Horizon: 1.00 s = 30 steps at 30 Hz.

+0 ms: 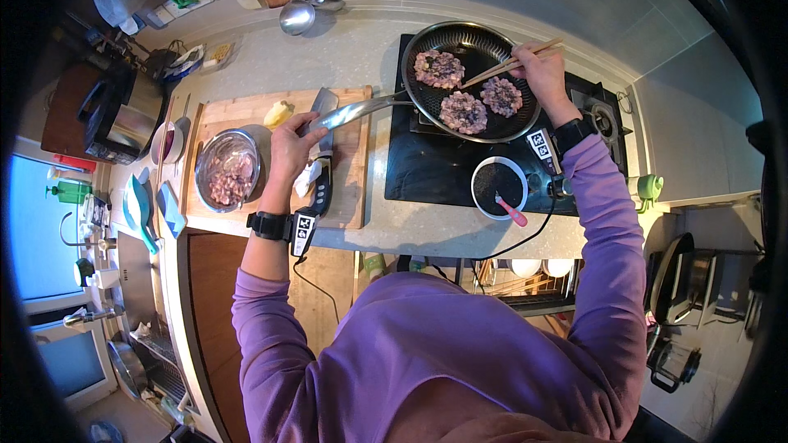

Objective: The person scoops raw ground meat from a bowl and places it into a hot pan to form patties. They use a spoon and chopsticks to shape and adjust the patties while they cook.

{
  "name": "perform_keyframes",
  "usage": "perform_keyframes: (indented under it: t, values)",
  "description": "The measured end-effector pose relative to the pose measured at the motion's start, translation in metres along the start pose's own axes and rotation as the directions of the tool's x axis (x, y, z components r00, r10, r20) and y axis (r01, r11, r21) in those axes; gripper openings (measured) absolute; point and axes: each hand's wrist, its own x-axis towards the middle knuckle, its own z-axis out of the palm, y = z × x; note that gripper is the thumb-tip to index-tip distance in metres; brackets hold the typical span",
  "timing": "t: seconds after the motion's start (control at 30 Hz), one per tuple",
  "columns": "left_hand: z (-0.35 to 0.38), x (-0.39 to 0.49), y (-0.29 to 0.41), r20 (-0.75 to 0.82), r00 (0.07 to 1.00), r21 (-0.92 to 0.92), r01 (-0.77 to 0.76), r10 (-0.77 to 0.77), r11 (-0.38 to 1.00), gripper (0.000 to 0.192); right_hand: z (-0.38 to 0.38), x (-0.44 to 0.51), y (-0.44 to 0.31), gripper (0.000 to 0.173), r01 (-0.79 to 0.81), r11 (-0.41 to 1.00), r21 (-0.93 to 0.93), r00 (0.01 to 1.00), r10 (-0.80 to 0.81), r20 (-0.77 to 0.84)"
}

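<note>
My left hand (pixel 294 143) grips the metal handle (pixel 363 111) of a frying pan (pixel 425 43) over the gas hob (pixel 418 172). A pair of wooden chopsticks (pixel 502 66) is held in my right hand (pixel 540 77), its tips pointing down into the pan beside the patties. Inside lie three pinkish minced-meat patties: one at the upper left (pixel 439 69), one at the lower middle (pixel 463 112) and a smaller one on the right (pixel 502 97). Dark specks dot their tops. Below the pan stands a white bowl (pixel 526 187) of black seeds or grains with a pink-handled spoon (pixel 511 212).
On the wooden cutting board (pixel 351 197) are a steel bowl (pixel 258 163) of minced meat, a cleaver-like knife (pixel 324 104) and a yellow peeled piece (pixel 279 114). A rice cooker (pixel 126 114) stands left. Utensils, including a ladle (pixel 297 16), hang at the back wall.
</note>
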Motion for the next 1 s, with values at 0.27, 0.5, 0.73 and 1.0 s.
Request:
perform_keyframes:
  t: [0.27, 0.5, 0.73, 1.0]
  values:
    - [0.000, 0.001, -0.001, 0.001, 0.999, 0.027, -0.037, 0.037, 0.999, 0.036, 0.014, -0.002, 0.007, 0.016, 0.032, 0.999, 0.012, 0.999, -0.032, 0.010]
    - [0.000, 0.000, 0.000, 0.004, 1.000, 0.020, -0.015, 0.015, 1.000, 0.036, 0.019, -0.005, 0.005, 0.019, 0.078, 0.997, -0.007, 0.996, -0.078, -0.040]
    - [-0.001, 0.000, 0.001, 0.005, 1.000, 0.040, -0.012, 0.012, 0.999, 0.034, 0.012, -0.003, 0.005, 0.022, 0.074, 0.997, -0.023, 0.994, -0.075, -0.077]
    - [0.000, 0.000, -0.001, 0.006, 1.000, 0.007, -0.016, 0.016, 1.000, 0.035, 0.009, -0.002, 0.009, 0.021, 0.110, 0.990, -0.082, 0.992, -0.115, -0.054]
